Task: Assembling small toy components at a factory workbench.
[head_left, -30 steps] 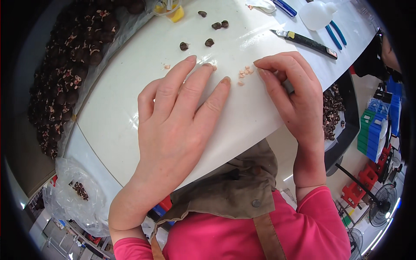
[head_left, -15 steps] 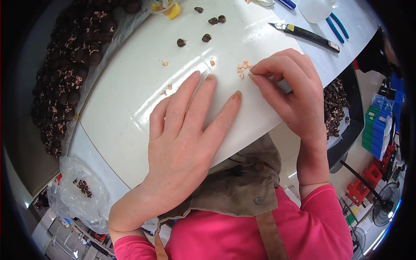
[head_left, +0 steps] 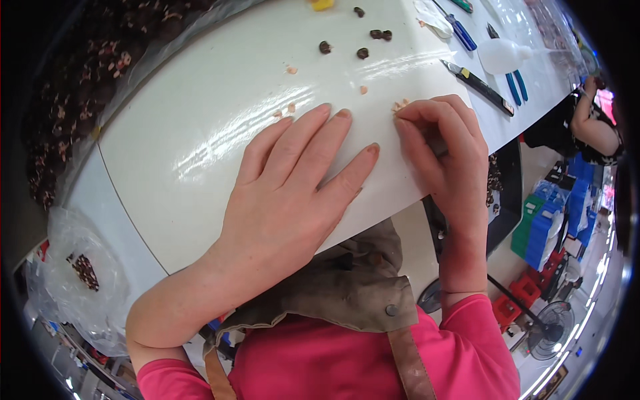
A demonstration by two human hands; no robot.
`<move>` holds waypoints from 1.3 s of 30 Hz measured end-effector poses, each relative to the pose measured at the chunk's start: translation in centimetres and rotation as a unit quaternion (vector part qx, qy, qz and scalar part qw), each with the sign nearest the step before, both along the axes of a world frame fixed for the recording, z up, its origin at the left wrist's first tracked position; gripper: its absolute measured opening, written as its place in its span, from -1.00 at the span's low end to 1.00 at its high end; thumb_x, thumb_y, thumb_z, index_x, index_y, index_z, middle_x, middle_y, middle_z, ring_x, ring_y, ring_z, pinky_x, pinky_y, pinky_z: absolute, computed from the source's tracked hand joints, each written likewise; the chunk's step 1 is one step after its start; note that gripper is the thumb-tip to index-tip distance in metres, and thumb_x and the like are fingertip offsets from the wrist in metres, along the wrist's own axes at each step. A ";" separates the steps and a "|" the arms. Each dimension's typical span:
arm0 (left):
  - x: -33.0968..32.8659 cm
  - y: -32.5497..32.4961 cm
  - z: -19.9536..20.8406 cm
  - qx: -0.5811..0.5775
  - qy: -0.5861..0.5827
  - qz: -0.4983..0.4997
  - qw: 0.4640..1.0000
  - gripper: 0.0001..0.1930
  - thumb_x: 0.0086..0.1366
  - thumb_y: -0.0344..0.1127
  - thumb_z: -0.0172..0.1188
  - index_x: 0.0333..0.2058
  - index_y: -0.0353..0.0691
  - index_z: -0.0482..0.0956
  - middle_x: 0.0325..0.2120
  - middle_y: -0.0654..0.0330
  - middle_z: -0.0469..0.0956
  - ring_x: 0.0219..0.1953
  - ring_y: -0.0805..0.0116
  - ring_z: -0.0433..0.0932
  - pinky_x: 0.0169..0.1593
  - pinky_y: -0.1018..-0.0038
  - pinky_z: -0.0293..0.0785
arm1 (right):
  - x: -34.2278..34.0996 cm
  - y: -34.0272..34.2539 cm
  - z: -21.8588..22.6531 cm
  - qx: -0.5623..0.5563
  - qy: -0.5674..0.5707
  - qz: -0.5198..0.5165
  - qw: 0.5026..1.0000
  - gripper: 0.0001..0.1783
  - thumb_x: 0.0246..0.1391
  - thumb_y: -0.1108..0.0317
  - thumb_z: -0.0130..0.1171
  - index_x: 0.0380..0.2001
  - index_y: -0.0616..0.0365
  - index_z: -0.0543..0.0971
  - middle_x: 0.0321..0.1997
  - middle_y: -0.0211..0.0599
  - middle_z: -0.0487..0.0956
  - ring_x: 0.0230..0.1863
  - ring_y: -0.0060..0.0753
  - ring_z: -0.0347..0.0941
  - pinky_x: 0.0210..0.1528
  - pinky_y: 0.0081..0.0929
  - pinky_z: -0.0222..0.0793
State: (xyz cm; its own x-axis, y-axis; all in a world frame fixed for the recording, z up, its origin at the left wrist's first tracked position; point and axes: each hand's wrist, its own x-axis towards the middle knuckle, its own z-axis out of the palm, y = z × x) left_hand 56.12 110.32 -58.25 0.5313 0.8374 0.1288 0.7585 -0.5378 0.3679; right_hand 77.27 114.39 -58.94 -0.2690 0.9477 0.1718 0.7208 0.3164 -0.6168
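Observation:
My left hand [head_left: 287,177] lies palm down on a white glossy board [head_left: 153,193], its fingers stretched out and nothing held. To its right, my right hand [head_left: 450,150] has thumb and forefinger pinched together at the board's surface; whatever is between the tips is too small to make out. Several pale pinkish chips [head_left: 400,105] lie right by those fingertips, partly hidden by them. Other pale chips [head_left: 291,107] are scattered beyond my left fingertips. Farther off sit several small dark brown, nut-like pieces [head_left: 363,53].
A big heap of dark pieces with pinkish bits [head_left: 87,87] fills the far left. A clear plastic bag [head_left: 87,267] hangs at the near left. On the right lie a craft knife [head_left: 480,87], a blue screwdriver [head_left: 460,30], blue-handled pliers [head_left: 517,88] and a white squeeze bottle [head_left: 500,57].
The whole view has shifted, and a person's arm now shows at the far right. My right fingertips have come onto the pale chips, covering some. My left hand stays flat on the board.

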 end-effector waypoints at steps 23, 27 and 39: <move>-4.7 -8.0 1.8 0.039 0.010 -0.009 0.999 -0.57 0.14 -0.34 0.24 0.04 0.09 0.55 0.14 0.18 0.34 0.23 0.18 0.26 0.20 0.24 0.22 | -4.9 -9.5 3.4 -0.084 0.051 -0.068 0.993 -0.93 0.12 0.55 0.15 -0.31 0.30 0.50 -0.32 -0.38 0.47 -0.36 -0.65 0.39 -0.28 -0.67 0.34; -2.9 -8.1 2.4 0.042 0.004 -0.006 0.999 -0.58 0.15 -0.33 0.24 0.03 0.10 0.56 0.14 0.17 0.33 0.24 0.16 0.25 0.20 0.23 0.22 | -2.8 -9.8 3.8 -0.062 0.077 -0.059 0.993 -0.89 0.03 0.56 0.20 -0.33 0.25 0.51 -0.40 -0.29 0.45 -0.45 -0.44 0.41 -0.35 -0.54 0.36; 3.8 -5.6 3.7 0.034 0.023 -0.004 0.999 -0.55 0.13 -0.30 0.27 0.04 0.17 0.56 0.16 0.16 0.31 0.25 0.11 0.23 0.20 0.23 0.23 | 4.1 -7.9 5.0 -0.064 0.012 -0.034 0.997 -0.88 0.03 0.56 0.21 -0.30 0.26 0.56 -0.35 -0.33 0.49 -0.38 -0.50 0.43 -0.27 -0.59 0.36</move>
State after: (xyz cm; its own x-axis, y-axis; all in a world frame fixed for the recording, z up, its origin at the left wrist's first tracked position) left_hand 59.91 104.74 -54.59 0.5437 0.8235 0.1618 0.7695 -0.5661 0.2955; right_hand 81.38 106.48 -53.92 -0.2010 0.9781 0.0534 0.7220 0.1848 -0.6668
